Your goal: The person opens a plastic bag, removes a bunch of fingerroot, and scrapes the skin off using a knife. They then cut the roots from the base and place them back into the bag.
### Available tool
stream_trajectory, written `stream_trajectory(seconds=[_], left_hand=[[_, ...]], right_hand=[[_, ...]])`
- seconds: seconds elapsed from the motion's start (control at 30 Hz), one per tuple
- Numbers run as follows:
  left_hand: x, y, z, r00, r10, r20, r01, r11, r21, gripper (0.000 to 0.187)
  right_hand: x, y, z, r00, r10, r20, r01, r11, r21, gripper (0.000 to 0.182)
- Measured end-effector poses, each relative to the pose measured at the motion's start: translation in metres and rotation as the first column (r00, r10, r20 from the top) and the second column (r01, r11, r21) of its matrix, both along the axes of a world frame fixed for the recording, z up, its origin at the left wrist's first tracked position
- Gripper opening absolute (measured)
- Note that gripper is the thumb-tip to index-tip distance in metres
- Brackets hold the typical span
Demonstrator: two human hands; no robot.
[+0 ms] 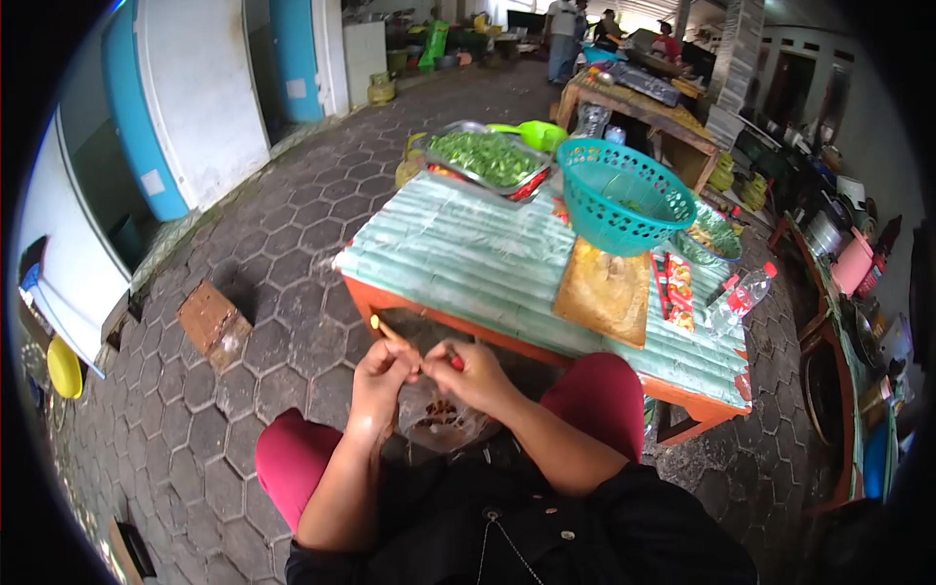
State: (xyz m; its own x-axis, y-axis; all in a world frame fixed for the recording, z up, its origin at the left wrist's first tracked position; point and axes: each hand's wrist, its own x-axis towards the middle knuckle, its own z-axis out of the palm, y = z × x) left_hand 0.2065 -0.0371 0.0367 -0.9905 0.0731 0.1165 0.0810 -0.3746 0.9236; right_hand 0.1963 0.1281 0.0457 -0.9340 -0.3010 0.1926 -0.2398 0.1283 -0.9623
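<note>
My left hand is closed on a thin, tan, finger-like root whose pale yellow end points up and away. Close against it, my right hand is closed around a small tool with a red handle; its blade is hidden by the fingers. Both hands meet above my lap, fingertips almost touching. Just below them is a clear plastic bag with small dark brown scraps in it, between my knees.
A low table stands ahead, bearing a teal basket, a tray of chopped greens, a wooden board, red packets and a bottle. A wooden block lies left. People stand far back.
</note>
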Motion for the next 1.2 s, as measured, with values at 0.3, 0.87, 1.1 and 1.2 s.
stream_trajectory(seconds=[0.3,0.87,1.1,1.2], left_hand=[[-0.009,-0.011,0.000,0.984,0.041,0.172,-0.113,0.893,0.437,0.002],[-0.004,-0.009,0.001,0.988,0.040,0.148,-0.105,0.883,0.458,0.005],[-0.003,-0.005,0.001,0.989,0.092,0.117,-0.133,0.900,0.415,0.011],[-0.001,-0.002,0.004,0.993,0.093,0.071,-0.114,0.909,0.402,0.013]], right_hand=[[0.009,-0.009,0.005,0.969,0.059,-0.238,-0.047,0.997,0.058,0.032],[0.008,-0.012,0.005,0.969,0.016,-0.245,0.011,0.994,0.109,0.035],[0.008,-0.009,0.004,0.943,-0.004,-0.332,0.023,0.998,0.053,0.034],[0.007,-0.010,0.001,0.943,-0.028,-0.331,0.031,1.000,0.004,0.033]])
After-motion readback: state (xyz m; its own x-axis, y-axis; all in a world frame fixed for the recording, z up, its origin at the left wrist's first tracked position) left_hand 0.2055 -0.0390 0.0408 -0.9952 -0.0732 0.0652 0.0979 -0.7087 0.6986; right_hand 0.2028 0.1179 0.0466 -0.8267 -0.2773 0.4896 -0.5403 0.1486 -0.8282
